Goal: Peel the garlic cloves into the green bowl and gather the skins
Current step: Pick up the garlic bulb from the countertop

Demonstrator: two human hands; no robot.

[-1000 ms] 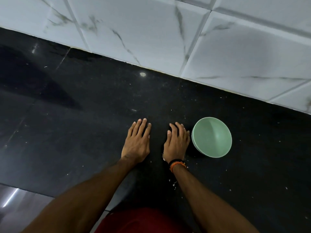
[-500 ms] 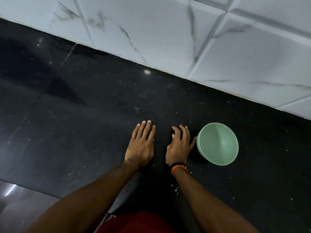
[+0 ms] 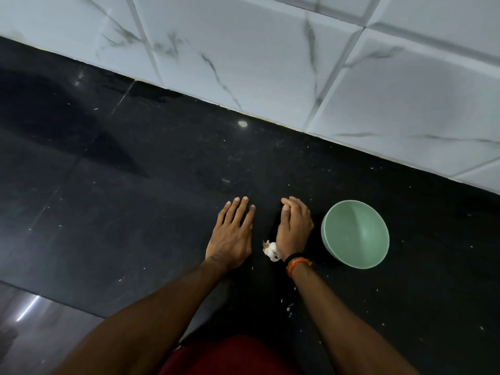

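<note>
While the left hand [image 3: 232, 234] lies flat with fingers spread on the black polished stone counter [image 3: 135, 212], the right hand [image 3: 293, 228] stands on edge, fingers together, sweeping a small white clump of garlic skins [image 3: 270, 250] at its heel. Thin flakes could slip past the palm and scatter; the round pale green bowl [image 3: 355, 234] sits just beside it and could get knocked.

The bowl [image 3: 355, 234] is pale mint green, and it stands on a glossy black countertop [image 3: 135, 201] flecked with white specks. The wall tiles [image 3: 243, 50] are white with grey marble veining, the garlic skins [image 3: 271, 250] white with a brownish tinge, the wristband [image 3: 297, 262] orange and black.
</note>
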